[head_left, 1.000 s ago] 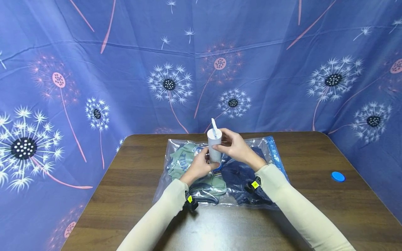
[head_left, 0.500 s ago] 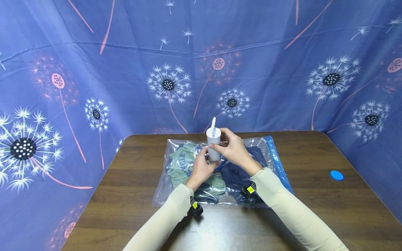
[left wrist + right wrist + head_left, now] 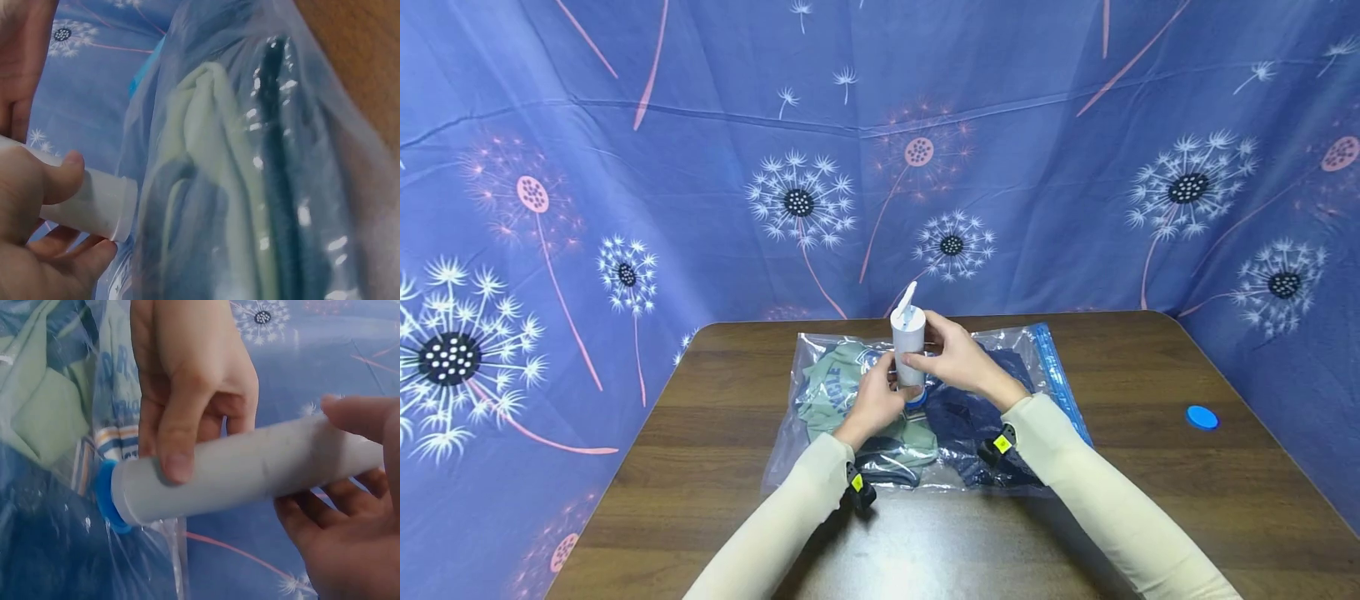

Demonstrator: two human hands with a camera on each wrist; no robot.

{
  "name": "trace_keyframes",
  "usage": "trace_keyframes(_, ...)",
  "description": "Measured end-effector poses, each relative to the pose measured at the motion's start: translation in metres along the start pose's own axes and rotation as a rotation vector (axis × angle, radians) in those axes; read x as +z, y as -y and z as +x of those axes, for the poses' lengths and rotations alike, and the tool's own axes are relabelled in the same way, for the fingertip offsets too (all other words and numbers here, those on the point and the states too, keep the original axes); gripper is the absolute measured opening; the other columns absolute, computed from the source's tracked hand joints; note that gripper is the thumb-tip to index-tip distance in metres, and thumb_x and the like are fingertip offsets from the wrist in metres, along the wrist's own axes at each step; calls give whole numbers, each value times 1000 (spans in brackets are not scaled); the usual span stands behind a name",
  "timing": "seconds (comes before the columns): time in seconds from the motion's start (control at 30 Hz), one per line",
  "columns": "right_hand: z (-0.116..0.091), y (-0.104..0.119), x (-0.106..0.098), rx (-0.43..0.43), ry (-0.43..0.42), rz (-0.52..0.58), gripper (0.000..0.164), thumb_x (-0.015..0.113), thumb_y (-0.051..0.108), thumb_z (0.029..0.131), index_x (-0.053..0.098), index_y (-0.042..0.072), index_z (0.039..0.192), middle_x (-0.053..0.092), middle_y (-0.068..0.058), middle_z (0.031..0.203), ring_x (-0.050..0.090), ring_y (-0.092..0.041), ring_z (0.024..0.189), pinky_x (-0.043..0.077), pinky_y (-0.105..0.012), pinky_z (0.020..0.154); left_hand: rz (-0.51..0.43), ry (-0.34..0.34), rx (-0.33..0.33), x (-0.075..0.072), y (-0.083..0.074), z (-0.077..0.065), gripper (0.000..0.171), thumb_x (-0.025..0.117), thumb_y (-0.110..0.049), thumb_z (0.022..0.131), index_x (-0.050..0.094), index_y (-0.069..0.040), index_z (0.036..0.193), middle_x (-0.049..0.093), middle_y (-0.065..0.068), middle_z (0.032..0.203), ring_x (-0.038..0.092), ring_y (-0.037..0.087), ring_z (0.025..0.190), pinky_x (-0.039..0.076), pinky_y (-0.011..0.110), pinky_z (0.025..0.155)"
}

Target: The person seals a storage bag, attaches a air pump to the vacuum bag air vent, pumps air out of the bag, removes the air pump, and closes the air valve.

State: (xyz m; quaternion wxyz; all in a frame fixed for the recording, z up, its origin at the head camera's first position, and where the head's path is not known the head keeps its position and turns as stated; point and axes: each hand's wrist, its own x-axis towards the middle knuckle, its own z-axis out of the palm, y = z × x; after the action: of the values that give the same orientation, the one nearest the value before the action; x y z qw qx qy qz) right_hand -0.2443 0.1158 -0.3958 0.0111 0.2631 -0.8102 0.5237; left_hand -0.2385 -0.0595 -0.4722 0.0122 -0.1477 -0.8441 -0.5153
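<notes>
**You are holding a white tube [image 3: 907, 346]**

Your left hand [image 3: 877, 398] is gripping it low; your right hand [image 3: 958, 357] is pinching it higher. It is standing upright at the blue ring [image 3: 105, 495] on the clear bag [image 3: 786, 433], a white stick [image 3: 907, 297] poking out.

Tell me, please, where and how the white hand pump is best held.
I would take the white hand pump by its round barrel, from both sides: left hand low, right hand higher, as they grip now. It stands roughly upright, base at the blue ring, and the straight wall lets fingers curl around. The handle sticking up makes coming from above seem less suitable.
</notes>
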Motion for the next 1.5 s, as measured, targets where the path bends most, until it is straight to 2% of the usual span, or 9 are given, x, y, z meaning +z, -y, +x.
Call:
trace_keyframes(0.13,3,-2,-8,21,94,68,66,75,8,93,44,3,151,59,-23,139,60,-42,128,52,-54,104,4,78,16,-4,0,3,59,77,-4,89,51,-1,142,65,23,131,68,36,118,56,45,101)
trace_keyframes(0.27,7,1,-16,23,135,146,63,73,7,94,44,5,151,58,-21,140,58,-39,131,49,-55,108,23,146,37,-8,3,7,56,75,-2,90,52,-1,140,66,21,130,69,34,116,57,43,99)
trace_keyframes(0.53,12,2,-17,-2,133,145,58,71,8,96,48,6,149,62,-19,137,63,-35,125,53,-51,104,26,178,49,-13,6,10,54,73,-1,91,51,-1,140,64,21,132,67,34,117,56,43,99)
trace_keyframes(0.67,8,-1,-12,-21,111,142,56,71,7,96,49,3,148,62,-21,136,64,-37,123,53,-51,104,53,137,57,-12,6,5,56,75,-5,89,51,-1,139,66,21,130,67,34,117,55,46,101)
trace_keyframes(0.8,4,-2,-7,-36,72,138,57,71,9,96,48,3,148,60,-21,138,62,-37,126,52,-51,106,115,39,52,-7,3,-1,58,79,-10,85,54,-2,137,69,19,126,67,32,114,55,45,98)
trace_keyframes(0.9,1,-2,-4,-45,26,126,56,72,9,96,49,3,147,61,-20,137,63,-38,125,53,-52,105,115,-38,46,-3,-1,-5,60,80,-10,82,55,-2,136,69,18,125,68,33,113,56,46,95)
trace_keyframes(1.03,0,1,0,-41,-43,106,54,75,9,94,53,4,142,64,-19,133,65,-37,121,54,-52,102,98,-96,33,3,-5,-8,62,81,-11,82,54,-3,137,67,17,128,68,33,113,56,45,95)
trace_keyframes(1.3,1,8,10,-15,-154,-29,54,82,19,89,57,9,136,66,-13,126,70,-33,110,58,-50,93,121,-135,4,9,-13,-8,65,84,-17,83,52,-1,137,65,20,129,67,36,115,56,48,96)
trace_keyframes(1.5,-1,6,10,-21,-158,11,55,82,16,88,56,8,136,66,-14,127,69,-33,111,57,-49,96,161,-110,35,7,-10,-6,53,81,-16,88,55,-1,131,67,18,119,68,33,107,57,45,90)
